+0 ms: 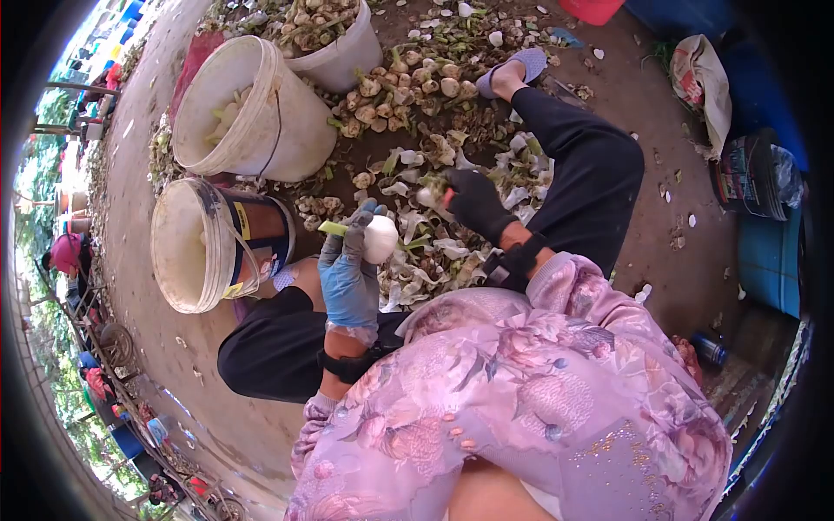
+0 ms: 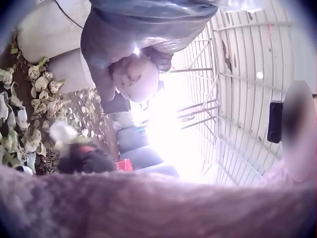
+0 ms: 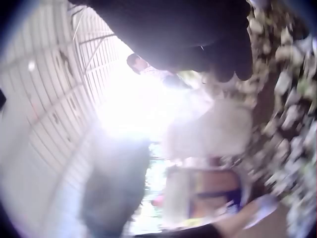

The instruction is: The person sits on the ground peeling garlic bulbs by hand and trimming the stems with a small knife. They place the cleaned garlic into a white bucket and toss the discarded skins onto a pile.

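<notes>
My left hand (image 1: 349,265), in a blue and grey glove, holds a smooth white bulb (image 1: 380,240) with a short green stem (image 1: 333,227). The left wrist view shows this bulb (image 2: 136,78) from below, with brownish marks on it, fingers curled around it. To the right, my right hand (image 1: 478,204), in a black glove, grips a small red thing (image 1: 448,197), mostly hidden in the fist. A whitish-green piece of peel (image 1: 428,194) shows at its fingertips, blurred. Peelings (image 1: 447,260) lie on the ground below both hands.
A heap of untrimmed bulbs (image 1: 408,91) lies ahead. A white bucket (image 1: 295,130) tilts at the left, near another full of bulbs (image 1: 352,56). A labelled bucket (image 1: 261,234) lies closer. A sack (image 1: 702,87) and a dark tub (image 1: 747,174) stand at right.
</notes>
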{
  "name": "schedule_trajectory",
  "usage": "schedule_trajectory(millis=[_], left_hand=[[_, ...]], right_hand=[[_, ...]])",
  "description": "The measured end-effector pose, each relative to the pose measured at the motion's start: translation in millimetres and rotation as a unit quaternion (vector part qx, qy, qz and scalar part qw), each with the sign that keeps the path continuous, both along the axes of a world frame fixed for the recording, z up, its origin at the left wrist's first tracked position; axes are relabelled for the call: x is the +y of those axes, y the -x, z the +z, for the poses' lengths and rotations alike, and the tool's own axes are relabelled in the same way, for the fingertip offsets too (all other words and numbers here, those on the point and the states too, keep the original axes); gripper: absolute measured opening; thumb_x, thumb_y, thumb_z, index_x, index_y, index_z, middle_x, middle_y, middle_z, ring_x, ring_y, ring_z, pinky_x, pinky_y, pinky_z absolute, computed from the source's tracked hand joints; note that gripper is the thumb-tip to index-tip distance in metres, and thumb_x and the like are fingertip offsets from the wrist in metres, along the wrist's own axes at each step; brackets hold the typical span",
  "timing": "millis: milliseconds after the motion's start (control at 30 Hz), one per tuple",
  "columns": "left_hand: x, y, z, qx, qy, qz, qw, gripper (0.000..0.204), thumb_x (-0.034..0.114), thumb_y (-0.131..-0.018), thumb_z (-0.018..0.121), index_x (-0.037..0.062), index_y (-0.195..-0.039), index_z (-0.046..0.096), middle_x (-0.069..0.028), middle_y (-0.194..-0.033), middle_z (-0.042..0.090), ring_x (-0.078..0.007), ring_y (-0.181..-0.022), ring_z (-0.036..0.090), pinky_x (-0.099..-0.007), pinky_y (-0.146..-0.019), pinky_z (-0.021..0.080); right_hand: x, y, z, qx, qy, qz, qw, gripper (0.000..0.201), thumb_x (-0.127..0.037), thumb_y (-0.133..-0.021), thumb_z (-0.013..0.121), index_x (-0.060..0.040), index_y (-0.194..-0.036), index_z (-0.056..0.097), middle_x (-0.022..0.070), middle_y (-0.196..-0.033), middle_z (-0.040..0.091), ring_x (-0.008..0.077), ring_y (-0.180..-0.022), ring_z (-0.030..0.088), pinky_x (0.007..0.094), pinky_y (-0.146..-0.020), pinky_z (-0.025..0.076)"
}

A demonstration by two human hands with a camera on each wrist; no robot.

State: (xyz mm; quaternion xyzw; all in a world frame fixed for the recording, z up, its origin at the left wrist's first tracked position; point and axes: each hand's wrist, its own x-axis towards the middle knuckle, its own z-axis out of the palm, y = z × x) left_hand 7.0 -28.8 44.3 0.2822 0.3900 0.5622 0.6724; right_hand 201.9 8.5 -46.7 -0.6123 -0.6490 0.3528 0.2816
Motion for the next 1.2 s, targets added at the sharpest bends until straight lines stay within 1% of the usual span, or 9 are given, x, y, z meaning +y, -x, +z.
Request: schedule_trajectory(millis=[100,167,233,300,433,667,733,867,1200], left_hand=[[1,3,-4,0.026,0.021,0.0,0.999,0.03,0.018,-0.085,0.053,-0.0001,-0.11,0.053,-0.0109,-0.113,0.054,-0.0186,-0.102,0.053,-0.0293,-0.086,0.045],[0,5,-10,0.03,0.028,-0.019,0.999,0.031,0.018,-0.086,0.052,0.0002,-0.111,0.052,-0.01,-0.112,0.054,-0.0174,-0.102,0.052,-0.0287,-0.086,0.044],[-1,1,-14,0.064,0.03,-0.041,0.997,0.033,0.018,-0.085,0.053,-0.0035,-0.11,0.049,-0.0138,-0.112,0.053,-0.0195,-0.096,0.055,-0.03,-0.082,0.048],[-2,-1,-17,0.111,0.009,-0.049,0.993,0.031,0.015,-0.085,0.053,-0.0032,-0.11,0.049,-0.0136,-0.111,0.053,-0.019,-0.095,0.056,-0.03,-0.083,0.047],[-6,1,-7,0.137,-0.014,-0.036,0.99,0.023,0.012,-0.085,0.053,-0.0014,-0.103,0.052,-0.0133,-0.107,0.055,-0.0178,-0.093,0.057,-0.0284,-0.083,0.046],[3,12,-11,0.039,-0.018,-0.053,0.998,0.022,0.016,-0.086,0.052,0.0014,-0.102,0.053,-0.0193,-0.111,0.053,-0.0245,-0.096,0.055,-0.0349,-0.086,0.043],[7,14,-10,-0.022,-0.017,-0.039,0.999,0.025,0.019,-0.087,0.049,0.0011,-0.105,0.051,-0.0201,-0.115,0.049,-0.0253,-0.101,0.052,-0.0358,-0.089,0.041],[15,15,-25,-0.072,0.014,-0.016,0.997,0.035,0.026,-0.091,0.039,-0.0002,-0.113,0.045,-0.0189,-0.123,0.043,-0.0249,-0.109,0.045,-0.0361,-0.094,0.037],[24,3,-37,0.069,0.056,-0.026,0.996,0.023,0.022,-0.087,0.051,0.0012,-0.095,0.057,-0.0173,-0.119,0.049,-0.0226,-0.107,0.049,-0.0329,-0.089,0.041]], right_hand=[[-8,-4,-13,-0.074,-0.129,-0.035,0.988,0.02,-0.012,-0.075,0.053,-0.0017,-0.092,0.057,0.01,-0.076,0.06,0.021,-0.072,0.058,0.0332,-0.067,0.046],[-7,8,32,0.308,0.032,0.14,0.941,0.02,-0.014,-0.079,0.054,0.0011,-0.092,0.054,0.0107,-0.072,0.057,0.0177,-0.067,0.056,0.029,-0.066,0.045],[-5,20,40,0.305,0.002,0.198,0.931,0.023,-0.014,-0.075,0.058,-0.0001,-0.093,0.054,0.0132,-0.071,0.057,0.022,-0.067,0.057,0.0302,-0.064,0.045],[-7,26,60,0.06,0.036,0.232,0.97,0.024,-0.01,-0.069,0.061,-0.0025,-0.092,0.055,0.0122,-0.072,0.057,0.0208,-0.065,0.056,0.03,-0.061,0.044],[-9,28,52,0.196,0.069,0.317,0.925,0.018,-0.011,-0.068,0.062,-0.0016,-0.082,0.055,0.0107,-0.068,0.057,0.0181,-0.06,0.055,0.031,-0.058,0.044],[-8,12,28,0.31,0.287,0.261,0.868,0.024,-0.025,-0.078,0.053,-0.0008,-0.078,0.057,0.0089,-0.06,0.057,0.0176,-0.057,0.058,0.032,-0.053,0.046],[-9,-3,-32,-0.188,0.039,0.268,0.944,0.029,-0.03,-0.081,0.053,-0.0015,-0.08,0.059,0.0122,-0.066,0.06,0.0262,-0.062,0.06,0.0345,-0.057,0.047],[-16,15,1,0.167,-0.001,0.118,0.979,0.034,-0.037,-0.077,0.055,-0.004,-0.081,0.06,0.0168,-0.07,0.059,0.0352,-0.066,0.058,0.0382,-0.061,0.046],[-4,40,23,0.127,0.029,0.167,0.977,0.025,-0.029,-0.076,0.053,-0.0053,-0.072,0.058,0.0168,-0.064,0.055,0.0346,-0.062,0.056,0.0406,-0.057,0.043]])
